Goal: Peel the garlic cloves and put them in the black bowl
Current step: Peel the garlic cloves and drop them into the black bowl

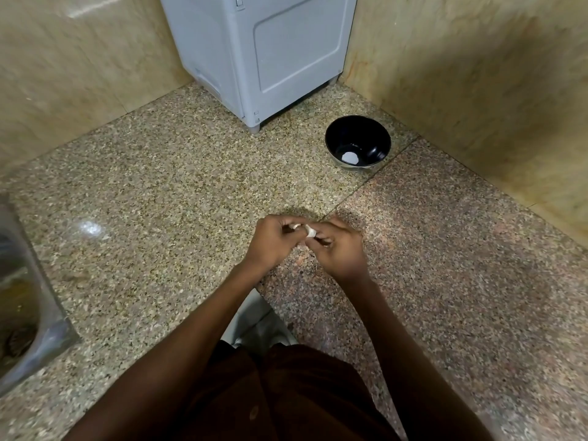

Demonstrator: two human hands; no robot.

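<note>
I look down at my 2 bare hands, held together above a speckled stone counter (159, 192). My left hand (270, 241) and right hand (340, 249) meet at the fingertips, both with fingers curled, pinching 1 pale garlic clove (309, 232) between them. The clove is small and partly hidden by my fingers; its long axis seems to run roughly left to right, from one hand to the other, though I cannot tell which end is the tip. It is in the air, not touching the counter.

The black bowl (358, 144) stands upright on the counter, well apart from my hands, farther back and to the right. 1 pale piece (350, 158) lies on its floor; it looks like a peeled clove, but it is too small to be sure.

Open counter lies between my hands and the bowl. A grey appliance (261, 55) stands at the back, near the bowl's left side. A tan wall (477, 90) runs close behind and to the right of the bowl. A steel sink (22, 297) cuts into the counter at the far left edge. The counter's front edge is just below my wrists.
</note>
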